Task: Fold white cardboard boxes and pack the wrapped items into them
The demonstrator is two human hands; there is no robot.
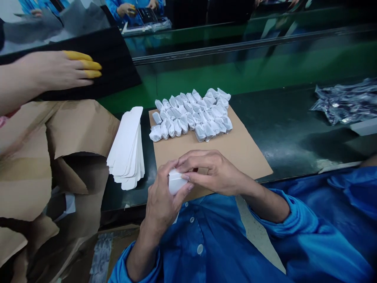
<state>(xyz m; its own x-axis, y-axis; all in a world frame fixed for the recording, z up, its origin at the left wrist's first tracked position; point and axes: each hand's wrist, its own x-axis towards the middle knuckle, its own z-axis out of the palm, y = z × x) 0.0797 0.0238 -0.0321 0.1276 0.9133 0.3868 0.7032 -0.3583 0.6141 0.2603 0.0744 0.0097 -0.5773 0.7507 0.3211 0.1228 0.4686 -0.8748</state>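
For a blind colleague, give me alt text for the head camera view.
The left hand holds a small white box, the right hand touching it, near a cardboard sheet. White wrapped bundles lie in rows on the sheet, with flat white cards piled alongside.

A worker's shiny blue jacket (218,243)
Round, pale buttons (200,249) form a front row; at each side of this row, a blue sleeve (303,232) shows soft folds.

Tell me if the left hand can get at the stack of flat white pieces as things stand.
Probably yes: the stack lies close beyond the left hand, with nothing visible between them. But that hand is holding a small white box, which the right hand also touches.
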